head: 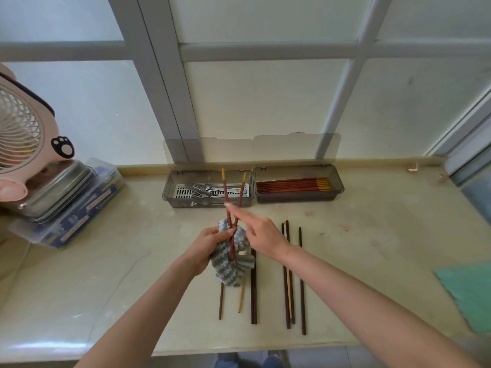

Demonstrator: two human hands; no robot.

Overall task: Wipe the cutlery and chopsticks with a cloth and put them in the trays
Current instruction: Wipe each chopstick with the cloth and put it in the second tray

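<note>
Left hand [210,244]: raised over the counter; fingers curled round the striped cloth, thumb pressed against the two held chopsticks where they cross
Right hand [261,235]: just beside the left; forefinger stretched straight with its tip on the held chopsticks above the cloth; the other fingers look folded; whether the thumb pinches the sticks, I cannot tell
Striped cloth [230,270]: grey and white, bunched; wrapped about the lower part of the held pair and hanging below the left hand
Held chopsticks [225,191]: two, red with yellow tips; crossed in an X at the cloth, tips spread apart and pointing up toward the trays
Fork tray [170,193]: smoky plastic, lid stood open; at the back of the counter; metal forks lie on its slotted insert
Chopstick tray [339,188]: touching the fork tray on its right, lid open; red chopsticks lie in it side by side, yellow ends to the right
Loose chopsticks [302,282]: dark ones and a few pale ones, flat on the counter beneath and to the right of the hands
Counter [106,261]: pale stone, under a frosted window
Pink fan [24,134]: far left, resting on stacked containers [79,205]
Green cloth [470,296]: right edge of the counter, well apart from the hands
</note>
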